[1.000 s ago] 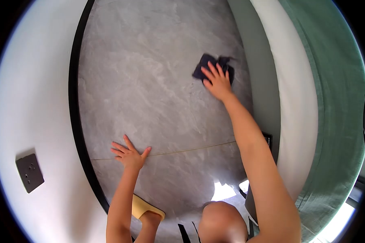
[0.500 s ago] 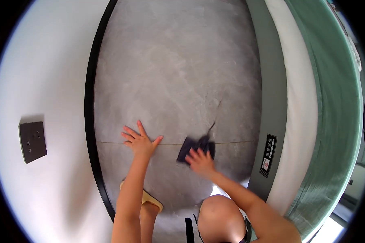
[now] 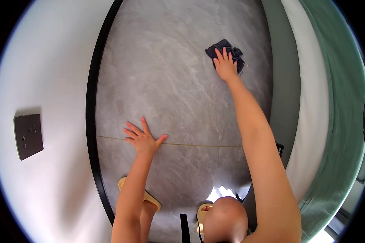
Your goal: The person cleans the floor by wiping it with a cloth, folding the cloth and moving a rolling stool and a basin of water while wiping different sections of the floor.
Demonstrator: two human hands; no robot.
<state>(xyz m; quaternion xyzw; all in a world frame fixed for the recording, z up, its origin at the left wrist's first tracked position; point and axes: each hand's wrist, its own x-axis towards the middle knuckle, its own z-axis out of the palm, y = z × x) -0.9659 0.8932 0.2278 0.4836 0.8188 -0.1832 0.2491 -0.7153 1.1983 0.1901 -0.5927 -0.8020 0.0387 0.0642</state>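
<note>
A dark navy cloth (image 3: 222,45), crumpled at its right side, lies on the grey marbled floor (image 3: 170,81) toward the far right. My right hand (image 3: 226,67) presses down on it from above, with the fingers spread over the fabric and the arm stretched far forward. My left hand (image 3: 143,141) rests on the floor beside the thin floor seam, palm down, fingers spread and nothing held. The part of the cloth under my right palm is hidden.
A white wall with a dark socket plate (image 3: 28,136) and black skirting (image 3: 92,101) borders the left. Along the right runs a grey bed frame (image 3: 286,81) with white and green bedding (image 3: 344,101). My feet in yellow slippers (image 3: 152,200) and a bent knee are below.
My right hand has pushed the cloth forward and slightly right across the floor, from near the seam to well beyond it. My left hand stays planted in the same spot.
</note>
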